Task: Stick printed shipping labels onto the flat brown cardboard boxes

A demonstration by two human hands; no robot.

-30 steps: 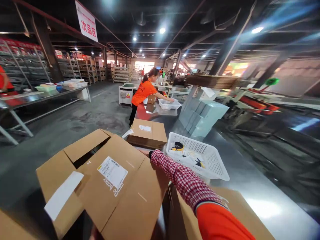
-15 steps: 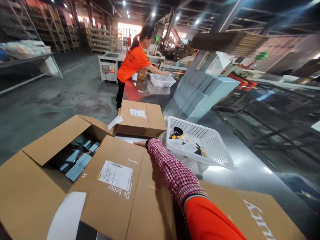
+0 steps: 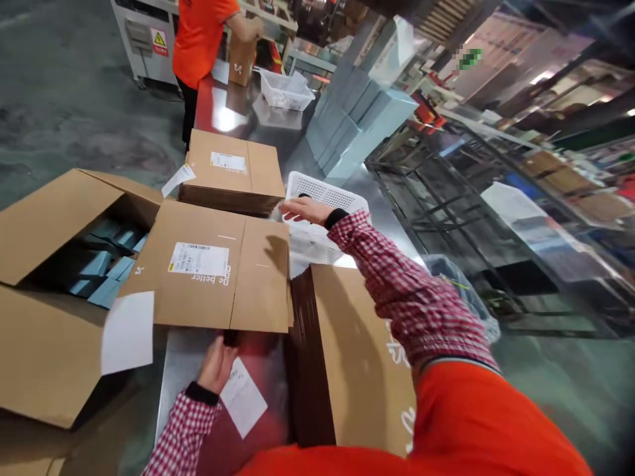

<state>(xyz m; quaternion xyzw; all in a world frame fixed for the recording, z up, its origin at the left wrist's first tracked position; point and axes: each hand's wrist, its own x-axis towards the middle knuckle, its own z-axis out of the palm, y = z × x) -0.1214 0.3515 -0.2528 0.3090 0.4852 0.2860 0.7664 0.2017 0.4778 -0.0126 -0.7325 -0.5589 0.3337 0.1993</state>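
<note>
My right hand (image 3: 308, 210), its fingers stretched out and apart, is over the near left side of the white perforated basket (image 3: 327, 192) and holds nothing I can see. My left hand (image 3: 217, 365) is at the near edge of the flat labelled carton (image 3: 260, 264). Its fingers are curled at a small black thing (image 3: 231, 338) that I cannot make out, partly under the carton's edge. Beside that hand a white paper slip (image 3: 243, 396) lies on the metal table (image 3: 178, 357). Another white sheet (image 3: 127, 332) hangs at the carton's left corner.
An open carton (image 3: 44, 225) with blue-grey boxes (image 3: 106, 277) stands at left. Behind is a stack of flat cartons (image 3: 233, 168); more flat cartons (image 3: 357, 370) stand at right. Light-blue boxes (image 3: 352, 129) are piled farther back. A co-worker in orange (image 3: 198, 39) stands across the table.
My view has tilted down and right. My right hand has drawn back from the far edge of the labelled carton to the basket. My left hand has come into view at the near edge.
</note>
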